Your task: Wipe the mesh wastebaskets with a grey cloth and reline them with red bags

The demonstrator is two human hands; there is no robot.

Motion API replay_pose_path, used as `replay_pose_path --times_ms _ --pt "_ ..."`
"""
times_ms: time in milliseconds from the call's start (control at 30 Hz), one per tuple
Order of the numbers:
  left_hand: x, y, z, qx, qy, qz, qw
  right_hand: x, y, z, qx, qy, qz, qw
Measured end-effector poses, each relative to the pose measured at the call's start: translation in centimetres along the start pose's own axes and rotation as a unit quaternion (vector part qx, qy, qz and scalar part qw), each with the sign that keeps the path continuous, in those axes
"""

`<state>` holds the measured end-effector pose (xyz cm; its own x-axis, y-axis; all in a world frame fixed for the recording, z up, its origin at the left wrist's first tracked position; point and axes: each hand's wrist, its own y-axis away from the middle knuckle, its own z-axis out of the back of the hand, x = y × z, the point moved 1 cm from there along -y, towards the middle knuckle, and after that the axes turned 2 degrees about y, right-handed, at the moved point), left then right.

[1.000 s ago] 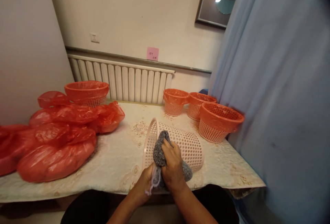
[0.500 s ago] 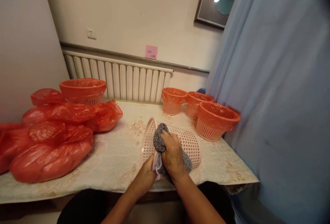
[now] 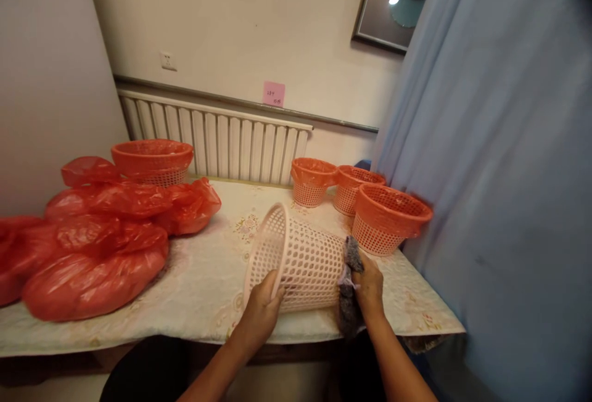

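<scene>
A pale pink perforated plastic basket point(image 3: 309, 260) lies on its side on the table, its open mouth facing left. My left hand point(image 3: 263, 306) grips the rim at the near side, thumb outside and fingers partly hidden. At the basket's base on the right, my right hand point(image 3: 369, 285) is closed around a dark grey fluffy cloth point(image 3: 350, 309) with a lilac edge. The cloth is pressed against the base.
Filled red plastic bags point(image 3: 97, 266) cover the left of the table. Behind them stands a red-lined basket point(image 3: 155, 171). Several more red-lined baskets, including the nearest one point(image 3: 382, 232), stand at right beside a blue curtain point(image 3: 490, 174). A patterned cloth point(image 3: 198, 294) covers the table.
My right hand has moved with the cloth from the basket's mouth to its base on the right. The left hand still holds the rim, and the basket has turned slightly.
</scene>
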<state>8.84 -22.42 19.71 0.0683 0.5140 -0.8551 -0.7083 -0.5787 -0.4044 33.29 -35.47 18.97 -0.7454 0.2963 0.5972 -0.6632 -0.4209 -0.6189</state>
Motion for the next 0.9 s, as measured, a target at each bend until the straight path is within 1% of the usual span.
replay_pose_path --times_ms 67,100,167,200,233,300,333,400,433,467,500,533,567,600,633,667,700,733,833,900 --pt "-1.0 -0.5 0.1 0.036 -0.084 -0.064 0.994 -1.9 0.9 0.3 0.039 -0.023 -0.084 0.995" --pt "-1.5 -0.7 0.2 0.057 -0.136 -0.092 0.985 -2.6 1.4 0.3 0.055 -0.042 -0.123 0.990" --pt "-2.2 -1.0 0.4 0.090 -0.248 -0.126 0.956 -3.5 2.2 0.3 0.058 -0.089 -0.179 0.978" --pt "-2.4 -1.1 0.5 0.102 -0.303 -0.135 0.938 -3.5 2.4 0.4 0.053 -0.117 -0.192 0.973" --pt "-2.5 -1.1 0.5 0.114 -0.352 -0.140 0.919 -3.4 2.6 0.5 0.044 -0.145 -0.198 0.968" --pt "-2.4 -1.2 0.5 0.137 -0.418 -0.149 0.885 -2.2 2.6 1.2 0.013 -0.186 -0.200 0.962" --pt "-2.4 -1.1 0.4 0.145 -0.436 -0.154 0.875 -1.3 2.6 1.7 -0.008 -0.193 -0.196 0.961" --pt "-2.4 -1.1 -0.1 0.157 -0.451 -0.166 0.863 1.1 2.5 2.7 -0.061 -0.178 -0.181 0.965" --pt "-2.5 -1.0 -0.4 0.163 -0.456 -0.173 0.858 2.5 2.4 3.2 -0.083 -0.163 -0.164 0.969" --pt "-2.6 -1.1 -0.8 0.172 -0.462 -0.180 0.852 4.0 2.4 3.6 -0.095 -0.148 -0.132 0.975" --pt "-2.8 -1.1 -1.2 0.182 -0.468 -0.183 0.845 5.5 2.5 3.9 -0.092 -0.136 -0.080 0.983" --pt "-3.0 -1.2 -1.5 0.190 -0.471 -0.185 0.841 6.9 2.7 4.0 -0.073 -0.123 -0.008 0.990" --pt "-3.1 -1.2 -1.7 0.195 -0.469 -0.184 0.841 8.2 2.9 4.0 -0.034 -0.106 0.079 0.991" --pt "-3.2 -1.3 -1.8 0.194 -0.461 -0.181 0.847 9.3 3.3 3.8 0.016 -0.082 0.169 0.982" --pt "-3.2 -1.4 -1.8 0.187 -0.448 -0.179 0.856 10.1 3.7 3.5 0.066 -0.048 0.245 0.966" --pt "-3.1 -1.4 -1.7 0.175 -0.431 -0.179 0.867 10.5 4.2 3.1 0.108 -0.008 0.298 0.948" --pt "-2.9 -1.5 -1.4 0.159 -0.416 -0.182 0.877 10.6 4.6 2.7 0.135 0.032 0.326 0.935" --pt "-2.7 -1.5 -1.0 0.138 -0.406 -0.188 0.884 10.5 5.1 2.2 0.148 0.068 0.333 0.929" --pt "-1.7 -1.1 0.5 0.047 -0.395 -0.205 0.894 8.8 6.5 0.6 0.144 0.119 0.313 0.931" --pt "-1.1 -0.7 1.5 -0.046 -0.368 -0.202 0.906 7.4 7.5 -0.6 0.132 0.121 0.299 0.937"
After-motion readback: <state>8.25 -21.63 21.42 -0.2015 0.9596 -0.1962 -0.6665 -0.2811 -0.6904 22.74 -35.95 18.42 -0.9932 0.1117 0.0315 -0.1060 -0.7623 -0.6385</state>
